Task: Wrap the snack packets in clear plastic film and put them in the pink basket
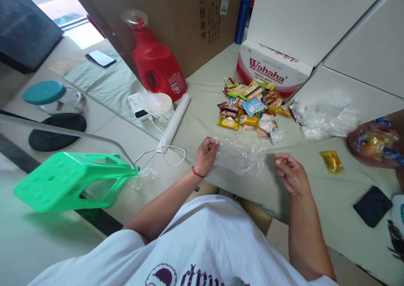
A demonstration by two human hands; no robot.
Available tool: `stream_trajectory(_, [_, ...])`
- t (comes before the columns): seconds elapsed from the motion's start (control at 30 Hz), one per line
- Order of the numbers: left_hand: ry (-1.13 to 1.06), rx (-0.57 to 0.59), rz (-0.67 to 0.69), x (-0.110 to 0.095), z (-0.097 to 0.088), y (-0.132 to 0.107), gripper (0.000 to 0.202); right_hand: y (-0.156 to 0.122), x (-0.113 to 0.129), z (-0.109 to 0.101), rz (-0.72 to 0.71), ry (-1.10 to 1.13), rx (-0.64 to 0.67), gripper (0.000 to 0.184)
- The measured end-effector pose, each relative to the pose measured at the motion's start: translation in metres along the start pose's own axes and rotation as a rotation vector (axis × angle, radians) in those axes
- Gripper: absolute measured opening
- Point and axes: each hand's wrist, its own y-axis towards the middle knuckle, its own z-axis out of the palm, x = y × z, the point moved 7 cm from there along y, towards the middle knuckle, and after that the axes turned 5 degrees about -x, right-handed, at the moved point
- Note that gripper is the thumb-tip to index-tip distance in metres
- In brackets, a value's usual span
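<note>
The bag (236,156) is clear, the snacks (253,106) yellow, brown, green and blue, the bottle (162,63) red, the stool (57,181) bright green, the shirt (205,235) white with purple print.

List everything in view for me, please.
film: one, clear, between hands
snack packets: many, mixed, piled
loose packet: one, yellow, right
Wahaha box: one, white-red, back
crumpled plastic: uncounted, clear, right
bowl: one, reddish, right
pouch: one, black, lower right
bottle: one, red, upper left
carton: one, brown, back
cylinder: one, blue, back
tub: one, whitish, by bottle
roll: one, white, by tub
phone: one, dark, upper left
stool: one, green, left
left hand: one, bare, pinching film
right hand: one, bare, right of film
</note>
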Motion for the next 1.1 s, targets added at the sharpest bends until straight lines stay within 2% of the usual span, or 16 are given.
stream_trajectory(0.1, [0.0,0.0,0.076,-0.01,0.001,-0.004,0.033,0.002,0.033,-0.03,-0.235,-0.135,-0.234,0.03])
stream_trajectory(0.17, [0.011,0.009,0.1,-0.014,0.003,-0.009,0.029,0.005,0.048,-0.024,-0.335,-0.241,-0.253,0.029])
stream_trajectory(0.23, [0.036,0.026,0.106,-0.016,0.004,-0.015,0.025,0.012,0.053,0.009,-0.352,-0.318,-0.094,0.035])
stream_trajectory(0.37, [0.101,0.071,0.118,-0.019,0.002,-0.026,0.02,0.022,0.039,0.101,-0.213,-0.31,0.346,0.068])
stream_trajectory(0.43, [0.125,0.083,0.142,-0.021,-0.002,-0.03,0.021,0.025,0.03,0.134,-0.133,-0.323,0.478,0.061])
stream_trajectory(0.53, [0.084,0.086,0.123,-0.022,-0.009,-0.029,0.03,0.028,0.027,0.155,-0.152,-0.362,0.534,0.035])
stream_trajectory(0.63, [-0.11,0.094,-0.019,-0.014,-0.014,-0.023,0.045,0.027,0.044,0.154,-0.361,-0.362,0.472,0.028])
stream_trajectory(0.73, [-0.326,0.12,-0.155,-0.008,-0.011,-0.017,0.053,0.016,0.071,0.144,-0.615,-0.446,0.376,0.021])
stream_trajectory(0.8, [-0.375,0.106,-0.178,-0.007,-0.008,-0.012,0.054,0.0,0.092,0.133,-0.792,-0.547,0.279,0.017])
stream_trajectory(0.9, [-0.347,0.047,-0.157,-0.007,-0.004,-0.002,0.05,-0.041,0.111,0.111,-1.061,-0.767,0.12,0.011])
stream_trajectory(1.0, [-0.32,0.015,-0.185,-0.002,0.001,0.007,0.045,-0.09,0.095,0.084,-1.231,-0.959,-0.017,0.021])
stream_trajectory(1.07, [-0.289,-0.002,-0.256,0.008,0.002,0.012,0.041,-0.119,0.063,0.07,-1.257,-1.007,-0.034,0.032])
stream_trajectory(1.1, [-0.269,-0.01,-0.303,0.013,0.002,0.013,0.04,-0.13,0.042,0.066,-1.229,-1.025,0.013,0.035])
